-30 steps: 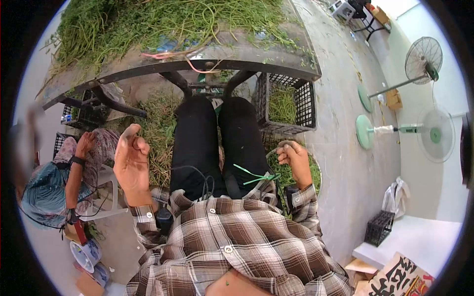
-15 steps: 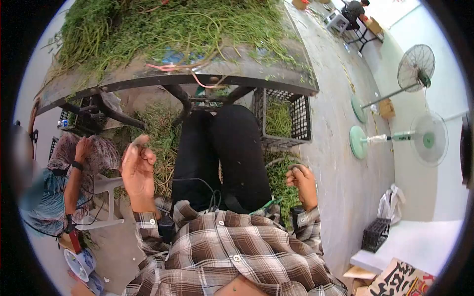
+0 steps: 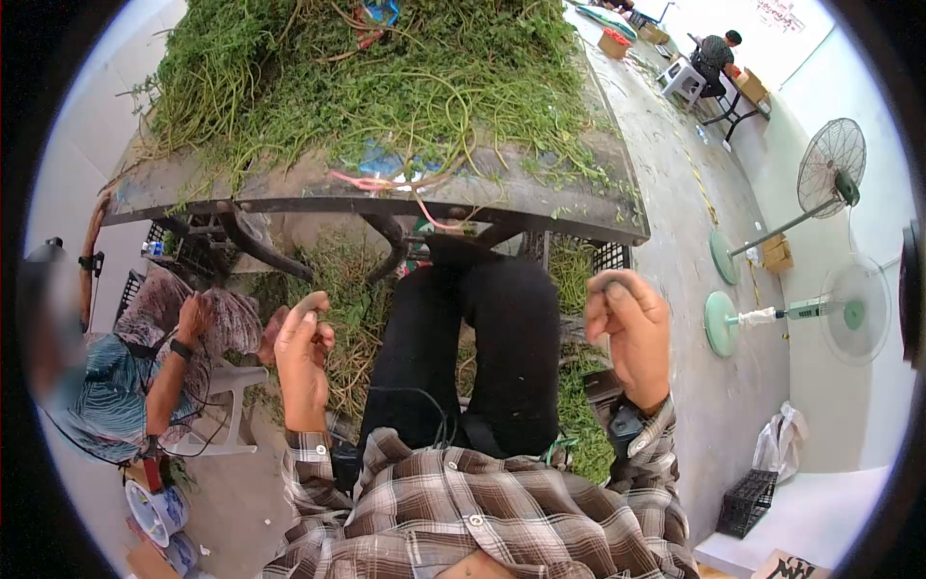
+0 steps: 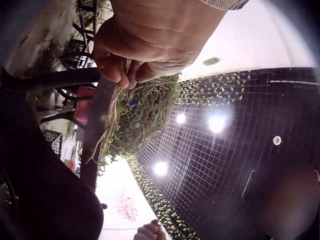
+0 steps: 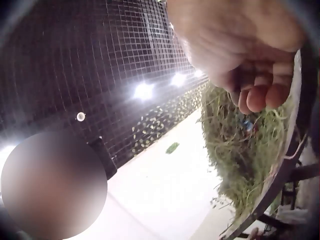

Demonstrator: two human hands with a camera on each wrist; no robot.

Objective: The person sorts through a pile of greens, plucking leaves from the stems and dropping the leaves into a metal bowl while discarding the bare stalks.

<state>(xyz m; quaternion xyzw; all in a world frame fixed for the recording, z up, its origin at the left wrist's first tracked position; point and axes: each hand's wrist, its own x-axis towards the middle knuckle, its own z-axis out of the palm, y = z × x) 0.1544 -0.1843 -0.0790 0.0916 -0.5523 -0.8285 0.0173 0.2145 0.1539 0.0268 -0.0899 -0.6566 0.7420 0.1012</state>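
Both my hands are raised above my lap, in front of a dark table (image 3: 386, 201) heaped with long green stalks (image 3: 386, 77). My left hand (image 3: 309, 333) has its fingers curled in, with the index hooked over the thumb, and I see nothing in it. My right hand (image 3: 617, 304) is curled into a loose fist, also holding nothing that I can see. From the left wrist view, the left hand's fingers (image 4: 125, 70) curl over the table edge (image 4: 97, 125). From the right wrist view, the right hand's fingers (image 5: 257, 95) fold toward the palm above the green heap (image 5: 240, 145).
My legs in black trousers (image 3: 482, 338) reach under the table. A black crate (image 3: 584, 261) of greens stands to the right, with more greens on the floor (image 3: 338, 289). Another person (image 3: 106, 386) sits at the left by a white chair (image 3: 227, 405). Two fans (image 3: 830, 159) stand at the right.
Both hands have risen and come nearer the table edge. The right hand has lifted from beside my right thigh. My view has tipped up, showing more of the heap.
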